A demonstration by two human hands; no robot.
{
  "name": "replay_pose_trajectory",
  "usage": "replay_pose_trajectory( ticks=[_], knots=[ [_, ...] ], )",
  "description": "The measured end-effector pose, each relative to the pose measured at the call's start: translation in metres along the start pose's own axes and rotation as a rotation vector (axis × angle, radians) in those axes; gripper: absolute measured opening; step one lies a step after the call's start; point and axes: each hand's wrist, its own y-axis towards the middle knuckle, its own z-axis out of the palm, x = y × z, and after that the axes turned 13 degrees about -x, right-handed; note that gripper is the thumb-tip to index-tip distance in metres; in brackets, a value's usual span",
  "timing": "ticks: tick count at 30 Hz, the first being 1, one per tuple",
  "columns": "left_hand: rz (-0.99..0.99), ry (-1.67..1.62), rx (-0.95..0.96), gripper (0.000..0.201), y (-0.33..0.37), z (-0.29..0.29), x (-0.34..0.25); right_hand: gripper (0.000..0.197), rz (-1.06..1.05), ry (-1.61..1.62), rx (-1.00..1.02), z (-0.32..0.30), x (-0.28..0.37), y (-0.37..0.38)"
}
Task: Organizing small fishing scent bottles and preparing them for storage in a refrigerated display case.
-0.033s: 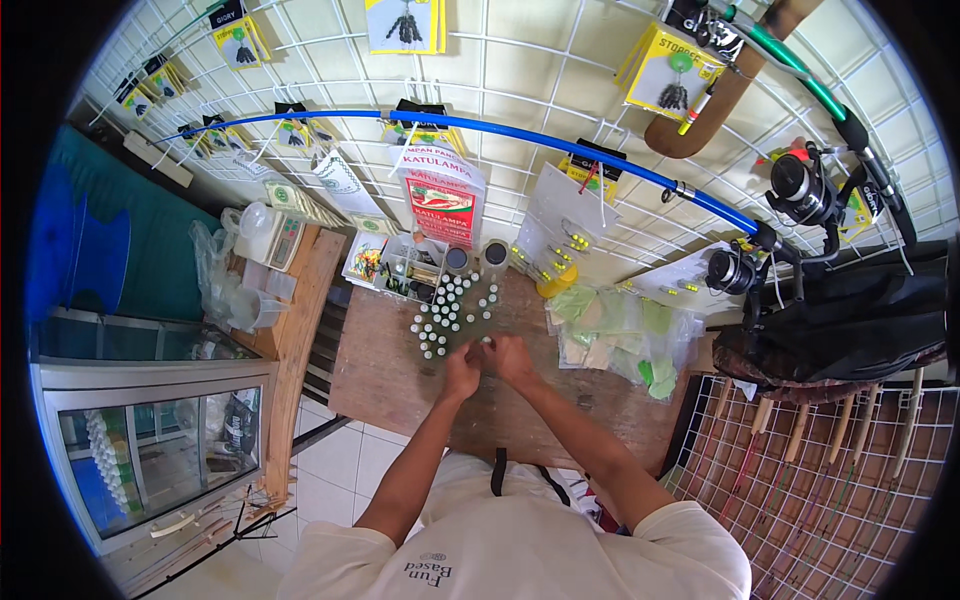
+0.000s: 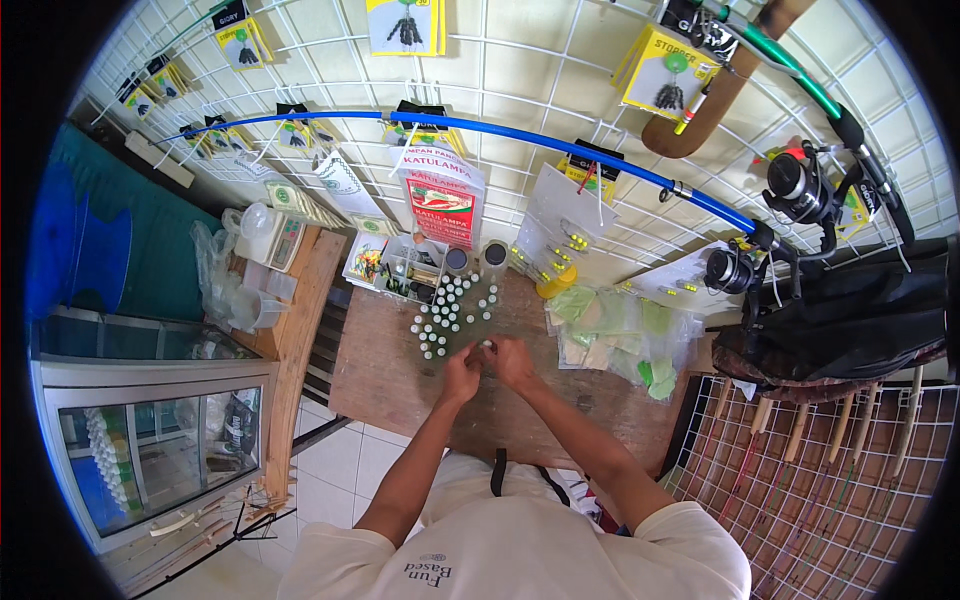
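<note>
1. Head view: the right hand (image 2: 513,363) has its fingers pinching a small bottle (image 2: 487,344), whose white cap shows at their tips.
2. The left hand (image 2: 462,373) is just beside it, its fingers bent in toward the same bottle; whether they grip it too, I cannot tell.
3. Just beyond the fingers, mostly to the left, a group of white-capped bottles (image 2: 441,300) stands on the wooden table (image 2: 378,345).
4. Farther beyond the fingers are two round containers (image 2: 494,255), side by side, with a divided box (image 2: 427,270) of small items to their left.
5. Right of the fingers lie clear packets (image 2: 598,335) with green and pale contents; a yellow tub (image 2: 557,284) sits just beyond these.
6. Well beyond the fingers, a blue fishing rod (image 2: 560,145) crosses before a white wire rack (image 2: 545,60).
</note>
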Motion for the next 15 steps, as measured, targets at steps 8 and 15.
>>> replay_pose_trajectory(
  ticks=[8, 15],
  knots=[
    [-0.281, -0.576, 0.141, 0.036, -0.046, -0.02, -0.02, 0.025, 0.074, 0.297, 0.023, -0.043, -0.001, -0.044],
    [-0.271, -0.597, 0.104, 0.036, -0.09, -0.046, -0.058, 0.032, 0.279, 0.597, 0.106, -0.079, 0.037, -0.081]
  ],
)
